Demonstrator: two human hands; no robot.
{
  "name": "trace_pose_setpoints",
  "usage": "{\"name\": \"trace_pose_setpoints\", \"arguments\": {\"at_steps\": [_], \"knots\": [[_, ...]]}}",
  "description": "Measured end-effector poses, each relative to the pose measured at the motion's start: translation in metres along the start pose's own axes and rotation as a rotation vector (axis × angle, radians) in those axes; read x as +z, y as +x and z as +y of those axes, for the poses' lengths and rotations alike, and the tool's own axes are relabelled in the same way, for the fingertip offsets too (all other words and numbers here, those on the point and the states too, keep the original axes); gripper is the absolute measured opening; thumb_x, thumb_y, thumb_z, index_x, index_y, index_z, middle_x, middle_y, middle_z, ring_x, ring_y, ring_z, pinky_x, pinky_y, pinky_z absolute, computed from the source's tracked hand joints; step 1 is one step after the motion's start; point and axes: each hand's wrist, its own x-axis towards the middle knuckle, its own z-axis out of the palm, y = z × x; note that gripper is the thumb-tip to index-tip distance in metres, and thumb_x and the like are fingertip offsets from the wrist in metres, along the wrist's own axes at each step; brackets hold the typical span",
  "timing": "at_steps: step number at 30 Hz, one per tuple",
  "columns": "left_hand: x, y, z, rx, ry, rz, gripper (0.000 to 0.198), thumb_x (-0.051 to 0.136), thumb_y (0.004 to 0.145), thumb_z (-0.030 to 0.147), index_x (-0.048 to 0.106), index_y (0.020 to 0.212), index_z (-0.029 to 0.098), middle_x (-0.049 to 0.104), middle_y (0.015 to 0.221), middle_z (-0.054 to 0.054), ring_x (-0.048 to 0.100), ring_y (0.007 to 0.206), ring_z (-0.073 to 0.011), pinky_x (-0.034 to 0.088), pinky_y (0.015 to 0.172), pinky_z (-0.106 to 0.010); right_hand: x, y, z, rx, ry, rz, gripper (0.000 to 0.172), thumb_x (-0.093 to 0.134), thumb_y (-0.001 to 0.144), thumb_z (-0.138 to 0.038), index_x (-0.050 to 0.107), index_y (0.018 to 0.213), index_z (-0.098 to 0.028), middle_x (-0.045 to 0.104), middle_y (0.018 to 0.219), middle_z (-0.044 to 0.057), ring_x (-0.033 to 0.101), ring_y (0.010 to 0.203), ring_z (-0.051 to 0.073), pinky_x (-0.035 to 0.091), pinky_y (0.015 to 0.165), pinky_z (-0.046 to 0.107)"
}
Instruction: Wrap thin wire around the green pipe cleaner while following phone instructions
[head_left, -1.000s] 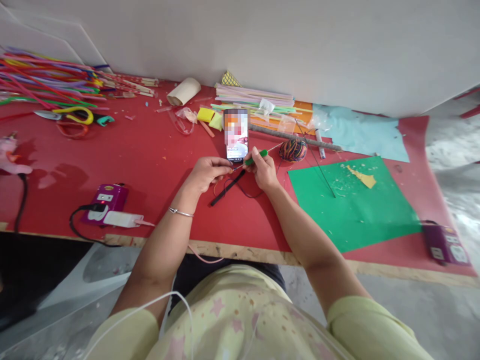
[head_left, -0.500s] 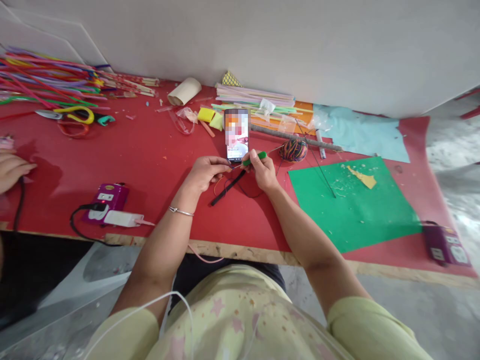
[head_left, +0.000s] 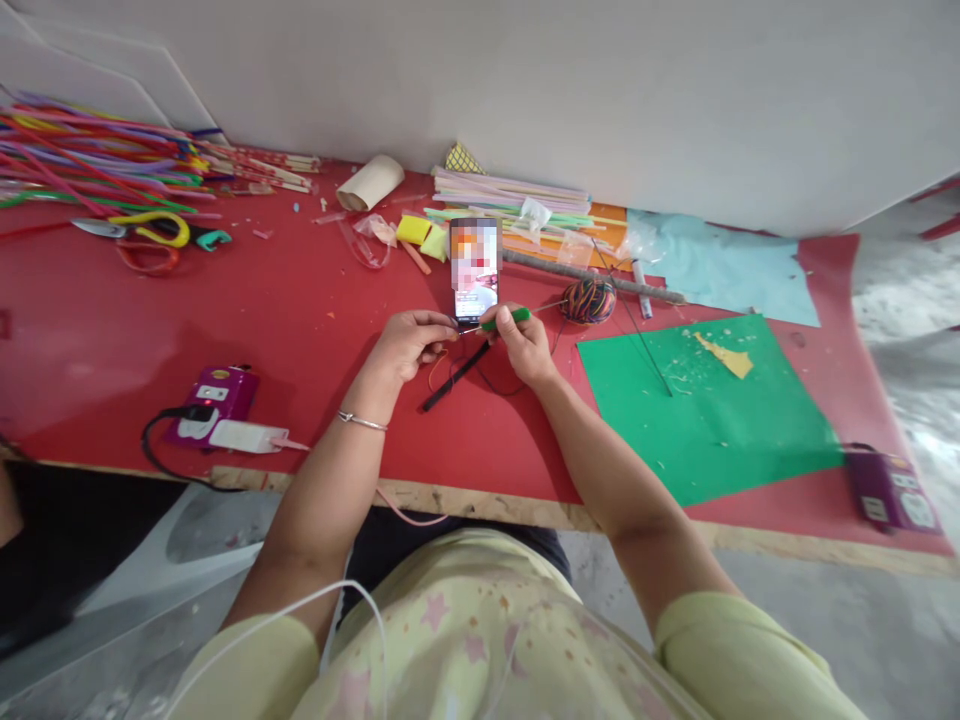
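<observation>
Both my hands meet over the red table, just in front of a phone with a lit screen. My right hand is closed round a green-handled tool. My left hand pinches something thin at the tool's tip; I cannot make out what. A black stick and loops of thin wire lie under my hands. A ball of multicoloured yarn sits just right of my right hand.
A green sheet with a yellow scrap lies at the right. Yellow scissors and coloured straws are far left. A purple power strip with a charger sits near the front edge. Another one is at the far right.
Another person's hand and a pink object at the left edge have gone from view. My hands have stayed in place, with the green tool shifted slightly left.
</observation>
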Motion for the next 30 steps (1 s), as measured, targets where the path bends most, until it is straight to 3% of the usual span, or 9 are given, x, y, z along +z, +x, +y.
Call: {"name": "trace_pose_setpoints", "arguments": {"at_steps": [9, 24, 30], "knots": [[-0.002, 0.000, 0.004, -0.005, -0.083, 0.024, 0.027, 0.086, 0.050, 0.014, 0.072, 0.073, 0.011, 0.069, 0.068, -0.006, 0.049, 0.049, -0.0060, 0.025, 0.041, -0.018, -0.003, 0.001, 0.003, -0.120, -0.093, -0.075, 0.037, 0.063, 0.098, -0.056, 0.076, 0.100, -0.022, 0.074, 0.095, 0.004, 0.067, 0.083, 0.015, 0.055, 0.081, 0.032], [-0.013, 0.004, 0.006, -0.027, -0.193, -0.035, 0.032, 0.088, 0.053, 0.013, 0.073, 0.081, 0.010, 0.068, 0.069, -0.003, 0.051, 0.051, -0.0058, 0.028, 0.039, -0.017, -0.001, 0.001, 0.000, -0.264, -0.086, -0.107, 0.021, 0.070, 0.097, -0.044, 0.081, 0.101, -0.026, 0.080, 0.098, 0.005, 0.074, 0.095, 0.018, 0.057, 0.093, 0.037], [-0.012, 0.003, 0.006, -0.020, -0.188, -0.030, 0.033, 0.088, 0.055, 0.015, 0.074, 0.085, 0.011, 0.067, 0.071, -0.003, 0.051, 0.053, -0.0057, 0.028, 0.041, -0.017, 0.002, -0.001, -0.004, -0.140, -0.128, -0.066, 0.029, 0.072, 0.091, -0.055, 0.083, 0.097, -0.029, 0.082, 0.101, 0.005, 0.074, 0.098, 0.021, 0.058, 0.097, 0.041]]}}
